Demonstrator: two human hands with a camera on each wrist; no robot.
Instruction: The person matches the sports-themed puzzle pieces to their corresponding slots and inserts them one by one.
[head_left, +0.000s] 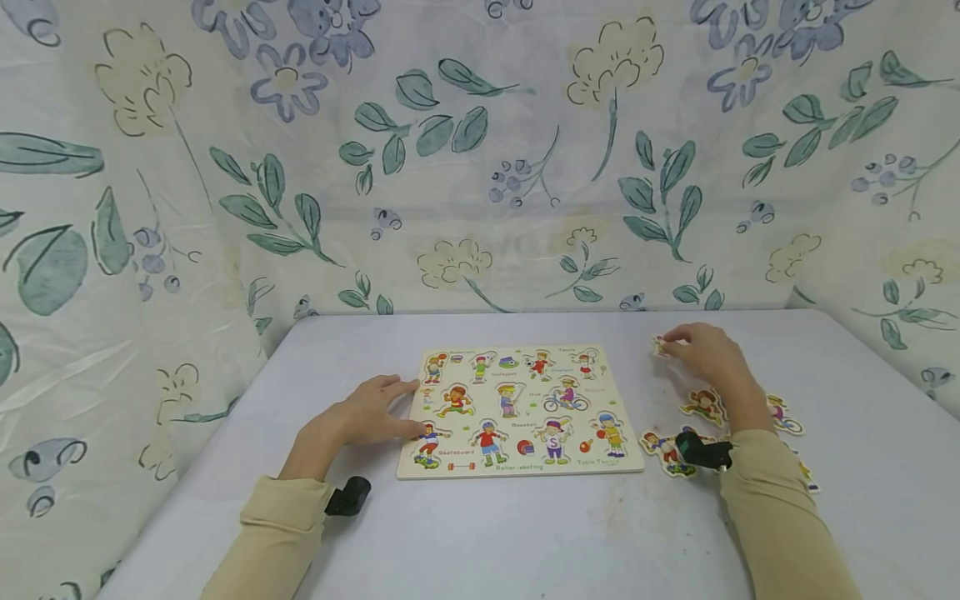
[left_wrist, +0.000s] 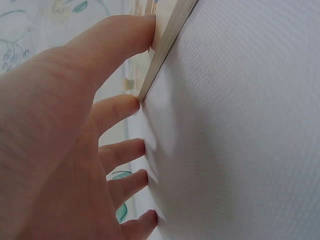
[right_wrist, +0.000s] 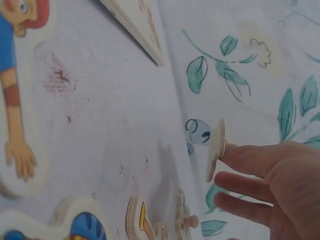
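A wooden puzzle board (head_left: 461,425) with sports figures lies flat on the white table. My left hand (head_left: 367,412) is at its left side, thumb on the board's edge. In the left wrist view the other fingers (left_wrist: 122,152) are spread, their tips down by the tabletop. Beyond the board's right side, my right hand (head_left: 708,354) pinches a small wooden puzzle piece (right_wrist: 216,150) between thumb and fingers. The piece is seen edge-on in the right wrist view, its picture hidden there. Below that hand lie several loose puzzle pieces (head_left: 703,407), some partly covered by the right forearm.
A bicycle-rider piece (head_left: 783,414) lies right of the right wrist. More figure pieces (head_left: 667,454) lie near the board's lower right corner. One piece with a wooden knob (right_wrist: 191,221) shows in the right wrist view. Floral cloth (head_left: 480,167) hangs behind the table.
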